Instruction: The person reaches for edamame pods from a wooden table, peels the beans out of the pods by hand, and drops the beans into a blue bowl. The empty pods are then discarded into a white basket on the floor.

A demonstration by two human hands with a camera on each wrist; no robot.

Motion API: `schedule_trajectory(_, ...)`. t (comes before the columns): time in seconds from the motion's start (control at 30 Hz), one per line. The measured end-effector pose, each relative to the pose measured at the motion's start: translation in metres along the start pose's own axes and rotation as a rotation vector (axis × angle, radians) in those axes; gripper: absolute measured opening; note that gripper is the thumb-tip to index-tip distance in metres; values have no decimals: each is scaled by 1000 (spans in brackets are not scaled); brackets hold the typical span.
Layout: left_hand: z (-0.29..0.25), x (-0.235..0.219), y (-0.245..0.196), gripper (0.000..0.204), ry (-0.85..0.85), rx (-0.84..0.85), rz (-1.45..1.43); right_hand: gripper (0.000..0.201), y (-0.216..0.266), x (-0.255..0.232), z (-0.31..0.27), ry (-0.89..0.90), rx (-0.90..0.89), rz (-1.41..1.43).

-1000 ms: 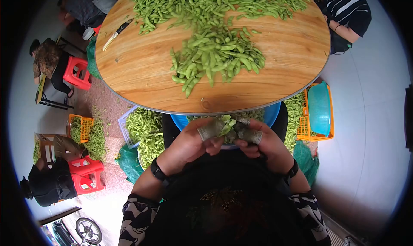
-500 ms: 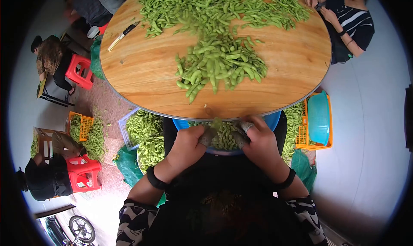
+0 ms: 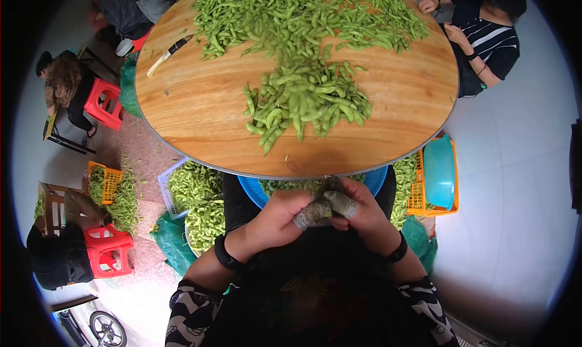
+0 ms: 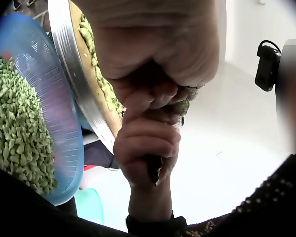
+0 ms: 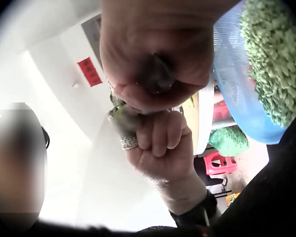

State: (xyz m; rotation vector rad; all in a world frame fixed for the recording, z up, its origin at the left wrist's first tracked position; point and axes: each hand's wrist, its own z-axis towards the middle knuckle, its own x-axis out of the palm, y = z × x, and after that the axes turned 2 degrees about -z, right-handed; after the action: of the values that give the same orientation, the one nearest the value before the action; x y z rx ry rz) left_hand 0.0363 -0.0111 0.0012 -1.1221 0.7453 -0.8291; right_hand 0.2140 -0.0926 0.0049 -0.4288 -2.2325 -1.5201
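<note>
My left hand (image 3: 276, 216) and right hand (image 3: 367, 210) meet over a blue basin (image 3: 251, 189) of shelled green beans (image 3: 285, 184) on my lap. The thumbs wear grey wrapped covers (image 3: 315, 212). Both hands have curled fingers and pinch a small green pod (image 4: 181, 106) between the thumb tips; most of it is hidden. The left wrist view shows the left hand (image 4: 158, 44) above the right hand (image 4: 148, 148), beside the basin (image 4: 59, 123). In the right wrist view the right hand (image 5: 153, 54) sits above the left hand (image 5: 163, 143).
A round wooden table (image 3: 200, 110) just ahead carries a pile of edamame pods (image 3: 306, 98) and a knife (image 3: 167, 53). An orange crate with a teal basin (image 3: 439, 171) stands at the right. Crates of pods (image 3: 194, 186), red stools (image 3: 100, 101) and seated people (image 3: 485, 31) surround it.
The hands dropped to the basin rim half a second ago, then drew back toward my body. The green pod seen between the fingers earlier is now almost covered by the thumbs.
</note>
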Motion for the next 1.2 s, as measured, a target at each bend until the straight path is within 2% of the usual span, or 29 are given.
schedule_trajectory(0.07,1,1,2,17,-24,39,-31,15,-2,-5,3,22,-23,-111)
schedule_trajectory(0.13,-3,-4,-3,14,9,-115,-159,15,-7,-12,4,44,-42,-217)
schedule_trajectory(0.17,-7,-7,1,14,6,-115,-162,16,-10,-14,4,32,-18,-260)
schedule_trajectory(0.23,-20,-13,13,12,-40,-325,-261,17,-13,-15,6,21,8,-309)
schedule_trajectory(0.27,-28,-17,16,12,-44,-323,-265,17,-14,-13,9,-127,-285,-690)
schedule_trajectory(0.3,-37,-22,18,11,-194,-244,-187,18,-13,-12,12,-275,-588,-1064)
schedule_trajectory(0.33,-45,-28,19,10,-344,-164,-107,18,-9,-13,12,-270,-587,-1067)
schedule_trajectory(0.4,-64,-44,9,9,-591,-221,-111,23,6,-19,10,-314,-515,-1308)
schedule_trajectory(0.43,-76,-56,6,10,-687,-279,11,23,12,-21,15,-314,-514,-1307)
schedule_trajectory(0.47,-85,-66,6,12,-827,-261,78,23,20,-23,23,-419,-574,-1255)
schedule_trajectory(0.5,-102,-84,10,12,-875,-359,249,24,27,-27,32,-524,-633,-1201)
schedule_trajectory(0.53,-114,-98,11,10,-923,-416,406,25,35,-34,43,-608,-704,-1268)
schedule_trajectory(0.57,-129,-114,23,12,-921,-402,647,25,41,-44,56,-692,-776,-1334)
schedule_trajectory(0.6,-132,-120,18,15,-906,-520,887,25,47,-52,70,-688,-778,-1334)
schedule_trajectory(0.63,-132,-123,11,18,-882,-636,1127,25,53,-60,84,-769,-782,-1460)
schedule_trajectory(0.67,-131,-123,6,18,-886,-635,1130,25,55,-64,92,-853,-783,-1585)
schedule_trajectory(0.73,-125,-120,-1,21,-943,-642,1328,25,55,-69,96,-832,-797,-1611)
schedule_trajectory(0.77,-120,-117,0,21,-946,-640,1328,25,56,-70,98,-811,-804,-1641)
schedule_trajectory(0.83,-105,-106,5,19,-931,-300,1209,25,55,-61,85,-796,-819,-1591)
schedule_trajectory(0.9,-83,-83,2,9,-769,-301,1202,25,52,-54,71,-786,-828,-1542)
schedule_trajectory(0.97,-39,-56,-7,14,-627,40,1122,26,48,-49,57,-836,-739,-1485)
schedule_trajectory(1.03,-14,-34,2,23,-507,137,1024,28,44,-39,43,-823,-730,-1464)
schedule_trajectory(1.1,11,-19,1,20,-354,235,1093,29,40,-23,32,-761,-871,-1361)
schedule_trajectory(1.17,34,-10,-5,17,-337,319,1120,29,36,-16,17,-620,-839,-1424)
schedule_trajectory(1.2,35,-7,-3,17,-338,317,1119,30,34,-10,10,-547,-783,-1314)
